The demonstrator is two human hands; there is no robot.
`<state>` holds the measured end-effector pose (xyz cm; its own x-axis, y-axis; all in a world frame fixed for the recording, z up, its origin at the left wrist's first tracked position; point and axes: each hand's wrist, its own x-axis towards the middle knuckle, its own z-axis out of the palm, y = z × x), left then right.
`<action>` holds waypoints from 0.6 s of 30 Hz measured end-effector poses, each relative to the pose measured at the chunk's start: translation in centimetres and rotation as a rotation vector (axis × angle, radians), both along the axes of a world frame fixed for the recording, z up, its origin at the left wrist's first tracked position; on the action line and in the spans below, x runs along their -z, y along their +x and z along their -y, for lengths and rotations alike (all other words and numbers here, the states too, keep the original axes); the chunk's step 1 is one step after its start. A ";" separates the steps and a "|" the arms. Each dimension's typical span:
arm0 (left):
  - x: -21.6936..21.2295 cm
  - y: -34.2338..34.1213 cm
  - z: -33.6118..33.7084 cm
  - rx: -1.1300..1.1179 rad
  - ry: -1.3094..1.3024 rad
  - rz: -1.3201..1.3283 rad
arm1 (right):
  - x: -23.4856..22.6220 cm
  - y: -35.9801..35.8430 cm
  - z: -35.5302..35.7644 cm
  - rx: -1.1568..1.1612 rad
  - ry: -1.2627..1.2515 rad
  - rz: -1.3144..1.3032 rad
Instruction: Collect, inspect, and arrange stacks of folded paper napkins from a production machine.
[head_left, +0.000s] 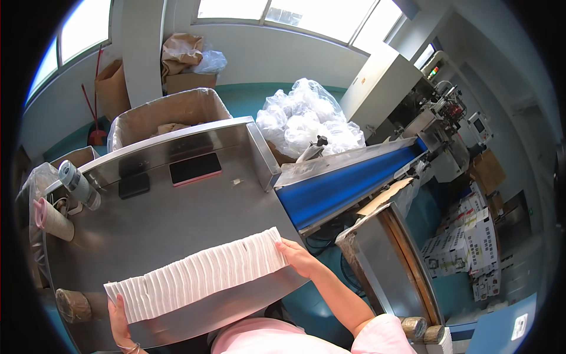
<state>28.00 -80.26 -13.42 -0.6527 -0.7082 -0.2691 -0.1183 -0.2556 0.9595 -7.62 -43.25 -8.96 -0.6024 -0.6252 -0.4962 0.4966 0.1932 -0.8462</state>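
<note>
A long row of white folded sheets (pixel 200 271), packed face to face, lies at a slant along the near edge of the steel table (pixel 194 218). Whether they are paper or cloth I cannot tell. My left hand (pixel 119 320) presses on the row's left end, its thumb on the near side. At the right end my right hand (pixel 296 257) grips the last sheets, with fingers partly hidden behind them. Between them, the two hands hold the row together.
A blue conveyor belt (pixel 348 186) runs from the table's right side toward a machine (pixel 448 118). Two phones, a dark one (pixel 134 186) and a pink-edged one (pixel 196 170), lie farther back. A bottle (pixel 79 186), pink-lidded cup (pixel 54 219) and tape roll (pixel 73 305) stand left.
</note>
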 end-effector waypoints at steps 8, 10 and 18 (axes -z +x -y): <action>-0.1 -0.2 0.0 0.034 0.028 0.008 | 0.6 -0.5 -0.2 -0.012 -0.038 -0.003; -0.4 -0.3 -0.2 0.037 0.030 0.004 | 0.4 -0.3 0.0 -0.054 0.004 -0.111; -1.0 -0.8 -0.2 0.050 0.024 0.013 | 0.7 -0.9 -0.1 -0.010 0.059 -0.023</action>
<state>27.19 -80.09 -12.43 -0.6832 -0.6680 -0.2949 -0.1443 -0.2725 0.9513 -8.48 -43.15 -9.66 -0.6080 -0.6016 -0.5181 0.4746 0.2479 -0.8446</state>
